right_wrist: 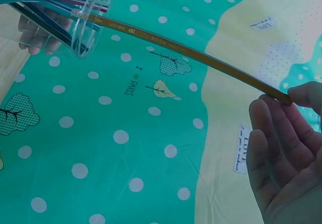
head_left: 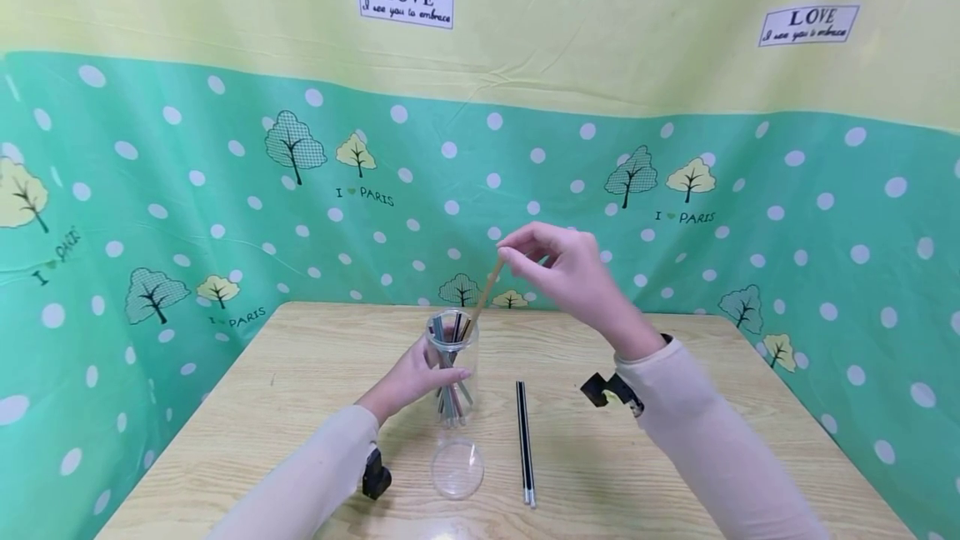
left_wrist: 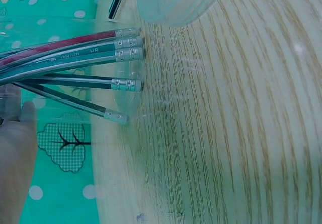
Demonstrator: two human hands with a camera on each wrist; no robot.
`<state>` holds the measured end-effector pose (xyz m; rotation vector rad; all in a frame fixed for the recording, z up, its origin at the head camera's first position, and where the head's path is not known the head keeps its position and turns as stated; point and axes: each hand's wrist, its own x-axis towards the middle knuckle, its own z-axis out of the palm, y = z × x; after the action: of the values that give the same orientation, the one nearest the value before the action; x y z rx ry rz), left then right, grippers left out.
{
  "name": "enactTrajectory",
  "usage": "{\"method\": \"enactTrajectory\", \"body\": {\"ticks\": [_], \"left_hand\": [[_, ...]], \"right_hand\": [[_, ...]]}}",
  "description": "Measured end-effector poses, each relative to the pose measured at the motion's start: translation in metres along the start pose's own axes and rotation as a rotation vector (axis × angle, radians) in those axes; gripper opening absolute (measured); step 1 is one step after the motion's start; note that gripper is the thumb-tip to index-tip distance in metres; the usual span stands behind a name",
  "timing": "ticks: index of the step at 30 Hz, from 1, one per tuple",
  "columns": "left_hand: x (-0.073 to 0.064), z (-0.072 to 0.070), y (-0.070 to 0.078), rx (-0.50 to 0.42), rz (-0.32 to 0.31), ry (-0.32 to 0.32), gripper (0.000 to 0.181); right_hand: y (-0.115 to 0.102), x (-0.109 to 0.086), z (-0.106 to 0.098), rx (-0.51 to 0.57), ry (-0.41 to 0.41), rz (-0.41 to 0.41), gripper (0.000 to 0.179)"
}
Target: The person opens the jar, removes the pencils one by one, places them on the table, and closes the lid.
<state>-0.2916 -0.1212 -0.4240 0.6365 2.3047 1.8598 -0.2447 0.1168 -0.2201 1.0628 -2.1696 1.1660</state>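
Observation:
My left hand (head_left: 415,377) grips a clear plastic jar (head_left: 474,357) round its side. Several pencils (left_wrist: 90,58) stand in it, dark, teal and red, their eraser ends at the bottom. Above the jar, my right hand (head_left: 562,269) pinches the top end of a yellow-brown pencil (right_wrist: 186,53) between thumb and fingers. That pencil slants, and its metal-tipped lower end is inside the jar's mouth. In the right wrist view the left hand's fingers (right_wrist: 37,40) show behind the clear wall.
Two dark striped pencils (head_left: 525,440) lie side by side on the wooden table (head_left: 300,407), right of the jar. A round clear lid (head_left: 457,468) lies in front of the jar. A patterned green and yellow cloth (head_left: 525,165) hangs behind the table and at its sides.

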Motion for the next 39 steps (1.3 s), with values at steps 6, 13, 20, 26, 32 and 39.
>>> {"method": "enactTrajectory", "body": {"ticks": [6,13,20,26,32,39], "left_hand": [[0.000,0.000,-0.003,0.015,0.001,0.010,0.075],[-0.002,0.001,0.003,-0.002,-0.024,0.005,0.075],[-0.010,0.002,0.025,0.016,-0.038,-0.010,0.077],[-0.012,0.002,0.028,0.022,-0.040,0.004,0.078],[-0.012,0.001,0.026,0.007,-0.035,-0.002,0.078],[-0.012,0.002,0.026,-0.001,-0.023,0.001,0.072]], "right_hand": [[-0.023,0.000,-0.011,-0.013,0.041,-0.006,0.008],[-0.025,0.001,-0.018,-0.013,0.091,-0.003,0.009],[-0.024,0.001,-0.023,-0.011,0.117,0.017,0.010],[-0.023,0.000,-0.025,-0.019,0.106,0.049,0.011],[-0.016,-0.001,-0.024,-0.033,0.082,0.119,0.011],[0.008,-0.005,-0.023,0.016,0.039,0.223,0.016]]}}
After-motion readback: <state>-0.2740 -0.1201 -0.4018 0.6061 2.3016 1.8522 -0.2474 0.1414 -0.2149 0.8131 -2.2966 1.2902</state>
